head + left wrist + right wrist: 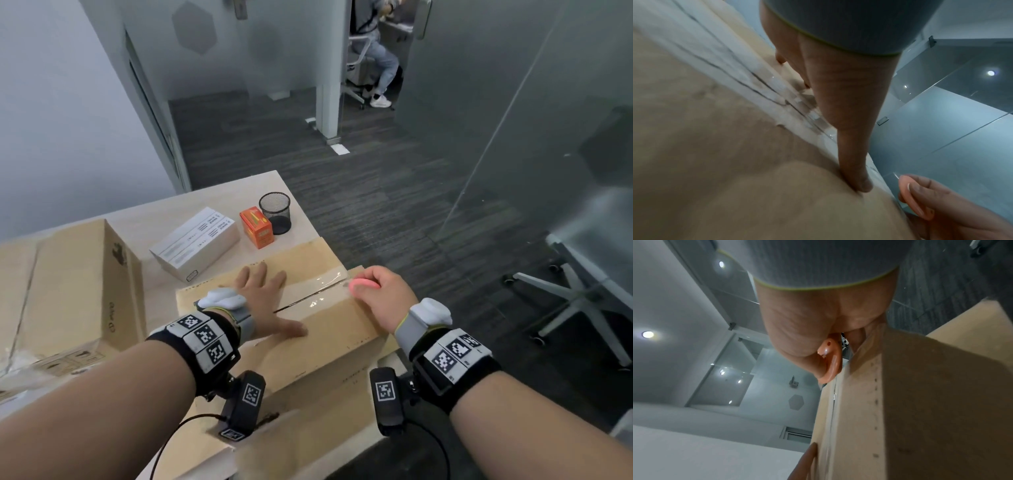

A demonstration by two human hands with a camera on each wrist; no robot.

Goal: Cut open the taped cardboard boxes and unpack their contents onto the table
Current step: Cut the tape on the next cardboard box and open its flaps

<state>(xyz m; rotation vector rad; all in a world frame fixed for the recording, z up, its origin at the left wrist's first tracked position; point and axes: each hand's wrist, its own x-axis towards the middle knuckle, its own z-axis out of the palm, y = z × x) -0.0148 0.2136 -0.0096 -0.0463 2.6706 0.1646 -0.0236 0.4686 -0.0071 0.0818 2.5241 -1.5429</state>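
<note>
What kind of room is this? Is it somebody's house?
Probably an office, not a house. There are frosted glass walls, a wheeled office chair on grey carpet, and a mesh pen cup on the pale desk. Another person sits at a desk beyond the glass.

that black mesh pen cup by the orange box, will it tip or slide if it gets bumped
The mesh pen cup looks empty and see-through, so it is probably light and would slide easily on the smooth table. It stands upright, taller than wide, so a high knock might tip it; being round, it could then roll toward the nearby table edge.
</note>
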